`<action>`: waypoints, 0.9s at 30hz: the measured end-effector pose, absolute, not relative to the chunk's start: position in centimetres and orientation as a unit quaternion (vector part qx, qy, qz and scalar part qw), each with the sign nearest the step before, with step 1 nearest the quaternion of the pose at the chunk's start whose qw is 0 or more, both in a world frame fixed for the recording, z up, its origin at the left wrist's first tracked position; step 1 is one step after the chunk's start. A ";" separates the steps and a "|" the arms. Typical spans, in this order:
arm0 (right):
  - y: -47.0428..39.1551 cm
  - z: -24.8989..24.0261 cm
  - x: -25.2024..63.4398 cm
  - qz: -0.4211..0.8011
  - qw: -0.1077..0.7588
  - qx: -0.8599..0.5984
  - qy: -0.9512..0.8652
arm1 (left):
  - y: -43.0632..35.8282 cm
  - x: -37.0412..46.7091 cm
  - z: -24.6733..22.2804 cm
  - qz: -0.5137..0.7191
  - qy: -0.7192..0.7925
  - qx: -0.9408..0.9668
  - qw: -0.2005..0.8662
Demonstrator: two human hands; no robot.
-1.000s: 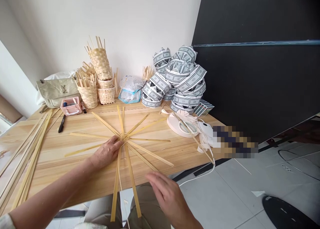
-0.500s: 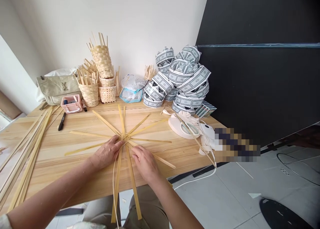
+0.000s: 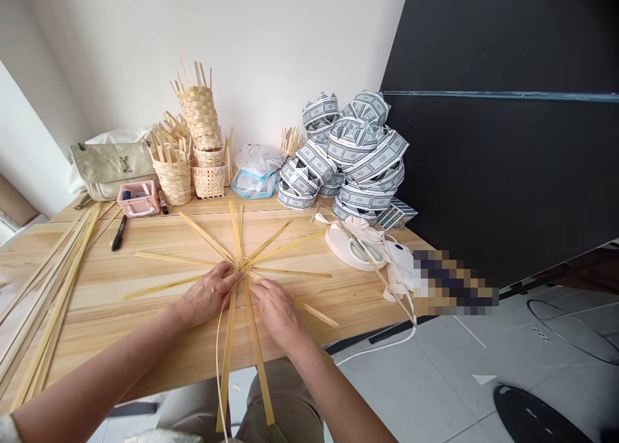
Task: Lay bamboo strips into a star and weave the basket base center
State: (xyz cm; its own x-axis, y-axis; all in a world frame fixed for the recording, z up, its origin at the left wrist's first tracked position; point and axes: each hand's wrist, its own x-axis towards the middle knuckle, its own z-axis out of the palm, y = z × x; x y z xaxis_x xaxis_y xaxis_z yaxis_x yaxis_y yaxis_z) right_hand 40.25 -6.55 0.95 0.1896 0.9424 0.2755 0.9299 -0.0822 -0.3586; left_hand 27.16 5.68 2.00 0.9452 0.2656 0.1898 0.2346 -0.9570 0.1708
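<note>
Strips (image 3: 237,257) fan out at the frame's lower center, left hand (image 3: 210,295) and right hand (image 3: 275,307) bent-fingered around their crossing; whether either grips is unclear.

Soft, bright light fills the view, apparently from the left of the table (image 3: 155,233), whose left end looks pale and washed out. The wall (image 3: 290,37) behind the table is evenly lit, while the black panel (image 3: 507,172) to its right loses detail. Wide-angle stretch bends the edges. A pixelated patch (image 3: 454,282) hides the table's right end.
</note>
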 end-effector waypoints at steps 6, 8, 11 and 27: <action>-7.3 0.9 40.2 -0.022 0.226 -0.737 -0.637 | 6.0 27.1 1.5 0.115 0.119 0.983 0.076; -7.3 1.1 40.1 -0.028 0.211 -0.751 -0.625 | 6.0 27.0 1.4 0.117 0.119 0.983 0.077; -7.3 1.3 39.9 -0.030 0.188 -0.769 -0.610 | 6.0 27.0 1.4 0.121 0.116 0.983 0.079; -6.7 0.4 40.0 -0.063 0.174 -0.814 -0.551 | 6.2 27.0 0.5 0.156 0.110 0.979 0.068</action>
State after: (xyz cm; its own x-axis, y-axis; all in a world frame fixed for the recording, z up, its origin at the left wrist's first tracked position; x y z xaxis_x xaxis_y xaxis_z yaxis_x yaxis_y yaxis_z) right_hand 40.03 -6.69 0.38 0.3855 0.8748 0.2934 0.9184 -0.3329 -0.2140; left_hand 26.98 6.16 0.47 0.9273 0.2374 0.2896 0.1951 -0.9664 0.1674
